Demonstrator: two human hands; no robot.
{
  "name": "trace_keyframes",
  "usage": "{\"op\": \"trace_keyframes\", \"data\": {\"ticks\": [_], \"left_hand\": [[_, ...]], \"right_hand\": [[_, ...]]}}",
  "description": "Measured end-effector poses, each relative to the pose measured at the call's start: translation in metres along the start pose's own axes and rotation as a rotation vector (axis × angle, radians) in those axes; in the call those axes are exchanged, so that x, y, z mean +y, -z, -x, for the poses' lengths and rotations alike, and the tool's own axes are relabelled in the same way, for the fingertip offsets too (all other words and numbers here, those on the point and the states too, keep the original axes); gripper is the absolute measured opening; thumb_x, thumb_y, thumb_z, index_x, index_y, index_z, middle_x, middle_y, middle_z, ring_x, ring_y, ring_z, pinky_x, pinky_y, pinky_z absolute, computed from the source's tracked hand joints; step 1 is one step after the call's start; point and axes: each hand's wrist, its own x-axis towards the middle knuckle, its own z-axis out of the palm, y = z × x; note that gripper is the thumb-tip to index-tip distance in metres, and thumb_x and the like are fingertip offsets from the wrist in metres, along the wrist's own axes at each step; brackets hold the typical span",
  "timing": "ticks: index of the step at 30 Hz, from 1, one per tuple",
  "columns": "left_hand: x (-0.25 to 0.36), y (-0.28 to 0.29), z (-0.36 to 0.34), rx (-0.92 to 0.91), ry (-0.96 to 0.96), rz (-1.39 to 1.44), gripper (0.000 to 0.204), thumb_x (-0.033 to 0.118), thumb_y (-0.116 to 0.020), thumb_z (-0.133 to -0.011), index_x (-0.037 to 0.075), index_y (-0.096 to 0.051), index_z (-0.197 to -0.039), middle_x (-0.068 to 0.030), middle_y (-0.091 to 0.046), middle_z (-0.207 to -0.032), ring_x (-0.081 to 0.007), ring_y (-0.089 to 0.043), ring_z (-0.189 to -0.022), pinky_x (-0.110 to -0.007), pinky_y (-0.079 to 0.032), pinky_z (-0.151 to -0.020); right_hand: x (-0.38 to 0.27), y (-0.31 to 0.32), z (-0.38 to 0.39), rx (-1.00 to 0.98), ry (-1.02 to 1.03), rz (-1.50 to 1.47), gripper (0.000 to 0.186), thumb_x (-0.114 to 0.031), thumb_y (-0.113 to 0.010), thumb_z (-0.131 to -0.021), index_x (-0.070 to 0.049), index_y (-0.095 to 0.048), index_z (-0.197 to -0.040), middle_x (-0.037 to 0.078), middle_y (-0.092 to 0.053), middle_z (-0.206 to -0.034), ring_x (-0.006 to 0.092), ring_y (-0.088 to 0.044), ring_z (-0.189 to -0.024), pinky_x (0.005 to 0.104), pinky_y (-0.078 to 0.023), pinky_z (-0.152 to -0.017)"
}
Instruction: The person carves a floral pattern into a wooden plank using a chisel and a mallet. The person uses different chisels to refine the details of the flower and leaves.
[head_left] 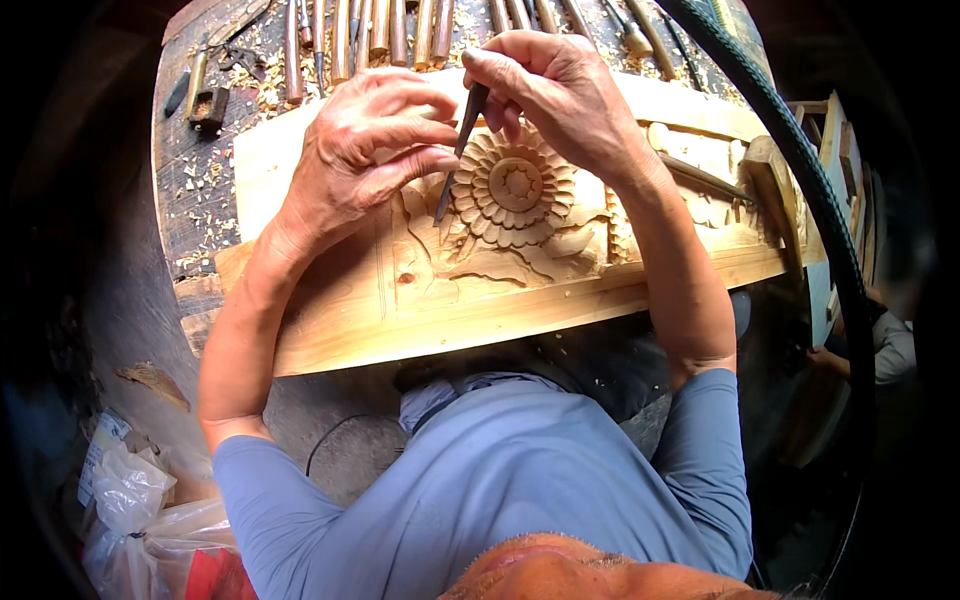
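A pale wooden board (330, 335) lies before me, carved in relief with a round layered flower (516, 186) and leaf shapes. My right hand (565, 95) pinches the upper end of a dark, slender carving chisel (468, 122). The chisel slants down to the left, its tip at the carving just left of the flower. My left hand (370, 145) hovers over the board beside the blade, fingers loosely bent and apart. Its thumb and fingertips come close to the chisel; whether they touch it I cannot tell.
Several wooden-handled carving tools (398, 35) line the table's far side among wood shavings. A small dark-bodied tool (208, 108) sits at the far left. On the board's right are a metal rod (705, 178) and a curved wooden piece (775, 190). A thick dark hose (800, 150) arcs down the right.
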Motion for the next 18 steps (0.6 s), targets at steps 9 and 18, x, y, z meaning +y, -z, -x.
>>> {"op": "trace_keyframes", "data": {"ticks": [9, 18], "left_hand": [[-0.002, -0.005, 0.0, -0.047, 0.128, 0.041, 0.026, 0.021, -0.088, -0.082, 0.015, -0.087, -0.108, -0.0085, -0.074, -0.13, -0.0324, -0.061, -0.13, -0.045, -0.044, -0.114], [0.003, -0.003, -0.009, -0.122, 0.111, -0.053, 0.026, 0.02, -0.089, -0.081, 0.012, -0.086, -0.106, -0.0128, -0.071, -0.138, -0.033, -0.06, -0.134, -0.046, -0.042, -0.115]], "right_hand": [[0.014, 0.009, 0.003, -0.021, 0.039, -0.057, 0.035, -0.034, -0.063, -0.112, -0.001, -0.074, -0.112, 0.003, -0.073, -0.084, 0.0043, -0.068, -0.067, 0.0196, -0.053, -0.058], [0.018, 0.002, 0.0, -0.114, -0.146, -0.528, 0.029, -0.031, -0.07, -0.109, -0.003, -0.071, -0.111, -0.004, -0.065, -0.08, 0.0055, -0.058, -0.068, 0.0209, -0.048, -0.06]]}}
